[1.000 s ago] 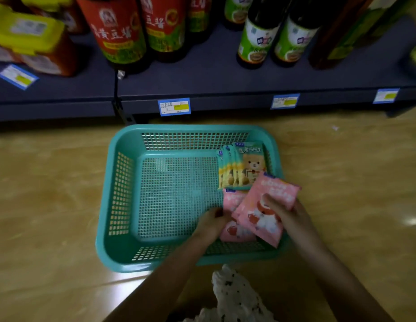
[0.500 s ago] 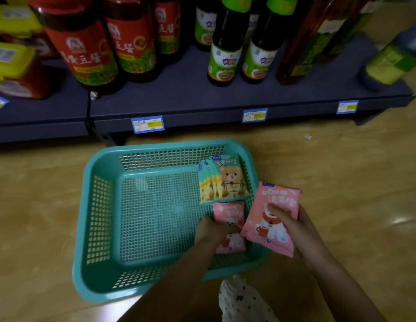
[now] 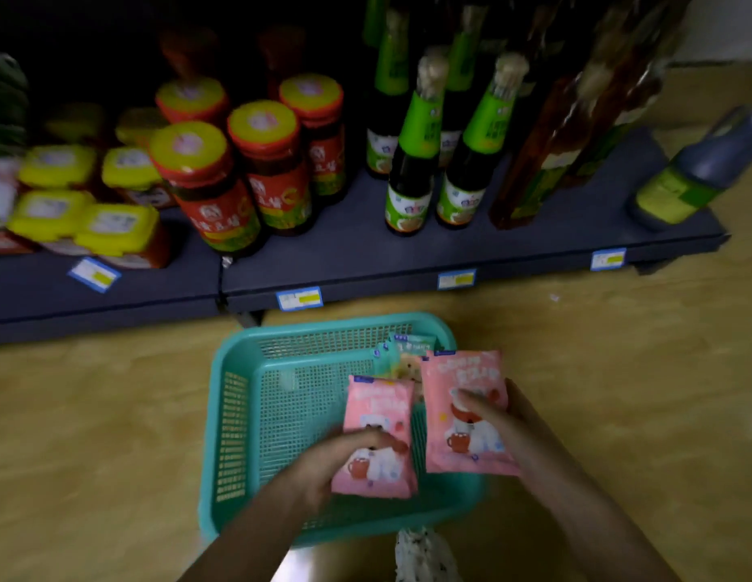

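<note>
A teal plastic basket (image 3: 235, 422) sits on the wooden floor in front of a low shelf. My left hand (image 3: 336, 459) grips a pink snack packet (image 3: 378, 409) by its lower part, lifted above the basket. My right hand (image 3: 504, 417) holds a second, larger-looking pink packet (image 3: 462, 371) upright over the basket's right rim, thumb across its front. Behind both, several green-and-yellow packets (image 3: 403, 350) lean in the basket's far right corner, partly hidden.
A dark grey shelf (image 3: 366, 245) carries red sauce jars (image 3: 214, 191), yellow-lidded tubs (image 3: 114, 228), green-labelled dark bottles (image 3: 412, 178) and a tilted bottle (image 3: 697, 170) at its right end. Price tags (image 3: 299, 298) line its front edge. A patterned cloth (image 3: 420, 552) shows below the basket.
My left hand has lifted the pink packet out of the basket bottom. My right hand has raised its packet upright. The view has tilted up, showing more of the shelf.
</note>
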`<state>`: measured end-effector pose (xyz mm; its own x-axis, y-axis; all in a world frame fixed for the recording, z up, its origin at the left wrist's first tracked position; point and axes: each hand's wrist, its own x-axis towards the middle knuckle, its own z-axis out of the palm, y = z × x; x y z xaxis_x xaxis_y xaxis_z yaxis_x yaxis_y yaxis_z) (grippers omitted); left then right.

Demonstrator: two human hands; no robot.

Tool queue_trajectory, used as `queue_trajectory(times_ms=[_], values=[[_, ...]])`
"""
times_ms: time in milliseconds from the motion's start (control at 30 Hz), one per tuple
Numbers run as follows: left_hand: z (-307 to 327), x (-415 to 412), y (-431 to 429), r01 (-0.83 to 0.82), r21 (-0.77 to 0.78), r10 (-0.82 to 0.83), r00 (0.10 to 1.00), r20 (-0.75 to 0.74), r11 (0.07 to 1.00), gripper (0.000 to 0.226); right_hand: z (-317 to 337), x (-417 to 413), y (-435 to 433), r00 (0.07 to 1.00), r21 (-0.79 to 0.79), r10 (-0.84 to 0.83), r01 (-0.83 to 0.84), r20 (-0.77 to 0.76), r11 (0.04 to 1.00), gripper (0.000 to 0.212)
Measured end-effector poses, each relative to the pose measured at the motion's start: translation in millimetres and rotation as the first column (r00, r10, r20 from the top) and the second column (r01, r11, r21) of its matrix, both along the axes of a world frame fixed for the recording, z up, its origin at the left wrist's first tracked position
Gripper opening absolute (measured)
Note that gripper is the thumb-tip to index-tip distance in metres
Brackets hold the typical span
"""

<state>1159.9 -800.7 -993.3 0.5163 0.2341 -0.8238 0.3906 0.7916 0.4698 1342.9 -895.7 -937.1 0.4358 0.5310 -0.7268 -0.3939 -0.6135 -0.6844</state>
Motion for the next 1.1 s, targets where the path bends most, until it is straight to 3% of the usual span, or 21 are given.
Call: queue_trajectory(times_ms=[67,133,200,300,433,533,600,700,800,900,1100], values=[[64,-11,12,-0.075,0.093,0.075,0.997,0.010,0.993,0.041,52,-10,11,0.999,0.024,0.022,-0.021,-0.043,0.999,0.038],[140,-25,21,-0.157,0.162,0.155,0.988,0.023,0.974,0.042,121,-21,21,0.997,0.067,0.079,-0.077,-0.028,0.995,0.049],[215,-38,30,-0.230,0.199,0.225,0.973,0.046,0.953,0.062,193,-30,29,0.991,0.119,0.135,-0.133,-0.010,0.984,0.056],[349,-64,38,-0.273,0.263,0.266,0.962,0.060,0.926,0.078,318,-40,38,0.980,0.193,0.197,-0.190,-0.017,0.962,0.032],[530,-97,39,-0.292,0.308,0.272,0.956,0.107,0.905,0.076,488,-60,52,0.962,0.314,0.275,-0.262,0.006,0.912,0.040],[648,-119,41,-0.308,0.397,0.280,0.952,0.128,0.865,0.080,600,-83,64,0.939,0.409,0.340,-0.331,0.055,0.850,0.031],[713,-135,44,-0.335,0.445,0.290,0.942,0.168,0.831,0.070,660,-100,73,0.931,0.449,0.352,-0.357,0.098,0.819,0.029],[782,-165,49,-0.434,0.466,0.364,0.901,0.236,0.771,0.050,728,-126,88,0.908,0.493,0.393,-0.411,0.145,0.767,0.030],[826,-204,55,-0.490,0.508,0.424,0.871,0.249,0.708,0.062,774,-155,103,0.873,0.526,0.456,-0.473,0.172,0.707,0.028],[857,-245,64,-0.499,0.562,0.446,0.862,0.242,0.660,0.061,802,-190,119,0.863,0.562,0.468,-0.486,0.189,0.669,0.034],[909,-336,101,-0.503,0.652,0.409,0.859,0.307,0.567,0.036,847,-290,165,0.903,0.636,0.381,-0.414,0.197,0.652,0.036]])
